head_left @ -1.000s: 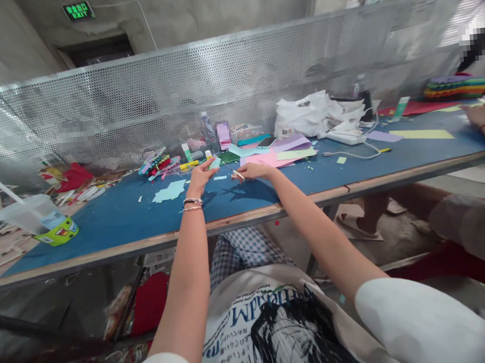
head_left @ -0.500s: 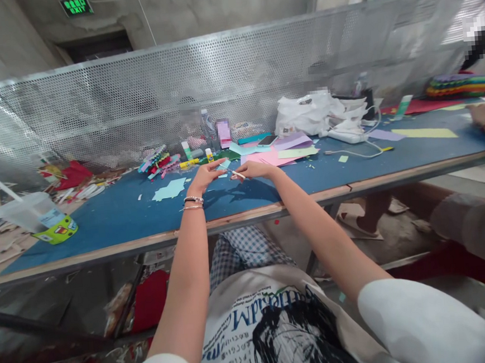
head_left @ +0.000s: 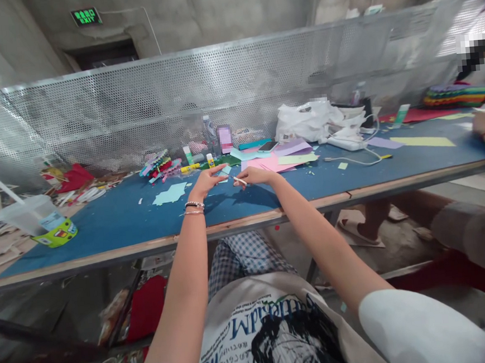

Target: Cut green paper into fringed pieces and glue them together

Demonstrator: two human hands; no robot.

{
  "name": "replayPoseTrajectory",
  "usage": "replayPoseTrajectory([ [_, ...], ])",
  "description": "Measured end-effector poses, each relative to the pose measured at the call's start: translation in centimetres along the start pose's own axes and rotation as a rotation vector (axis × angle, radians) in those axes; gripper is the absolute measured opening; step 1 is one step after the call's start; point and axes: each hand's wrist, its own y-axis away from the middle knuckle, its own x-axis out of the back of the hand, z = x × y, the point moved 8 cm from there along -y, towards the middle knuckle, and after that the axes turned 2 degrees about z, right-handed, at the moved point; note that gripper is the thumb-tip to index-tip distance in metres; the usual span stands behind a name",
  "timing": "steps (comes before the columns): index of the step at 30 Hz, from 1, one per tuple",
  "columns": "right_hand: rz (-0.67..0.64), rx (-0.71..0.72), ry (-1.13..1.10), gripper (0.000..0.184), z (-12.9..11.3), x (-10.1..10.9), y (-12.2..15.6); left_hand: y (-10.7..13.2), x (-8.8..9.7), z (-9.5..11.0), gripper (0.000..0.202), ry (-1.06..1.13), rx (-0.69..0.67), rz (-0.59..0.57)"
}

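Head view: left hand (head_left: 207, 182) pinches a light blue paper scrap (head_left: 225, 171) at its fingertips, right hand (head_left: 255, 175) grips a thin white stick (head_left: 239, 180), fingers curled. Both hover above the blue tabletop (head_left: 115, 219), midway along, between front and back edges. 1 plastic cup (head_left: 33, 215) sits near the left end.

We see short white sleeves (head_left: 422, 329) on both arms and a cream T-shirt (head_left: 275, 330) with blue mirrored lettering and a black graphic print. Blue-white checked trousers (head_left: 242, 254) below. Left wrist carries two thin bracelets (head_left: 194, 207), one beaded.
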Motion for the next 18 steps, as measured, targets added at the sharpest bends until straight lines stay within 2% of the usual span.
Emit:
replayPoseTrajectory([
  [5,0.073,0.012,-0.011,0.038,0.7,0.3,-0.2,-0.2,0.4,-0.8,0.059,0.014,0.046,0.013],
  [8,0.214,0.024,-0.013,0.034,0.8,1.4,-0.3,-0.3,1.2,-1.9,0.059,0.049,0.132,0.115],
  [11,0.394,0.058,0.022,0.041,0.4,2.9,-0.1,-0.1,1.6,-2.4,0.056,0.034,0.195,0.215],
  [13,0.499,0.044,0.128,0.052,0.4,3.7,0.2,-0.1,0.6,-2.2,0.049,-0.015,0.197,0.145],
  [15,0.53,-0.06,0.277,0.064,1.0,3.8,0.4,0.0,-1.0,-1.9,0.041,-0.065,0.191,-0.006],
  [16,0.504,-0.139,0.347,0.069,1.6,3.5,0.4,0.1,-1.8,-1.8,0.039,-0.083,0.187,-0.071],
  [18,0.389,-0.299,0.439,0.075,3.1,2.5,0.4,0.2,-2.4,-1.7,0.035,-0.109,0.179,-0.115],
])
